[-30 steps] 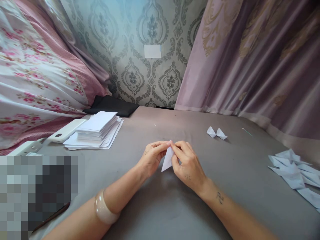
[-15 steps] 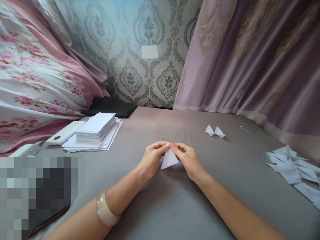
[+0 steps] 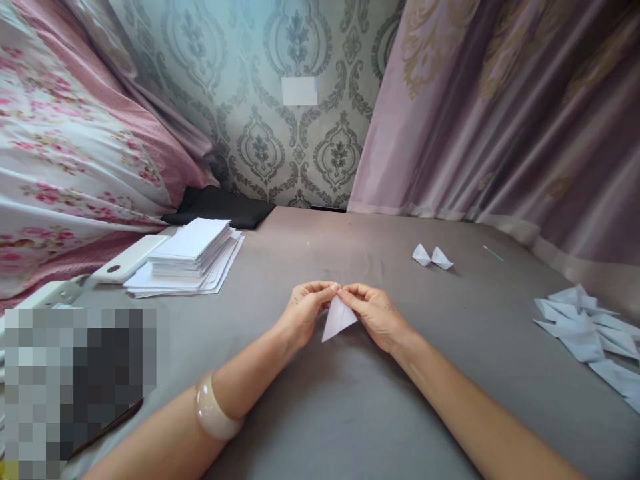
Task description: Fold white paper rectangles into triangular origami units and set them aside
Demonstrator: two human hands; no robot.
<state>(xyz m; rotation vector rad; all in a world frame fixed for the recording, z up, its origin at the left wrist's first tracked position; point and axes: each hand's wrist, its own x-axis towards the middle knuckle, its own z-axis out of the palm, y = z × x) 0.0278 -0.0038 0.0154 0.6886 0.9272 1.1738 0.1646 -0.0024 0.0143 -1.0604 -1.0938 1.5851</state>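
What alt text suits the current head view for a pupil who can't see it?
A person's left hand and right hand pinch a folded white paper over a grey surface. A paper stack stands at left, folded paper pieces at right.

- The folded paper (image 3: pixel 340 319) I saw was white and roughly triangular, a faint line running down its face.
- Its narrow end pointed up, pinched between the left hand (image 3: pixel 305 310) and right hand (image 3: pixel 376 315); its lower edge hung free, slanting.
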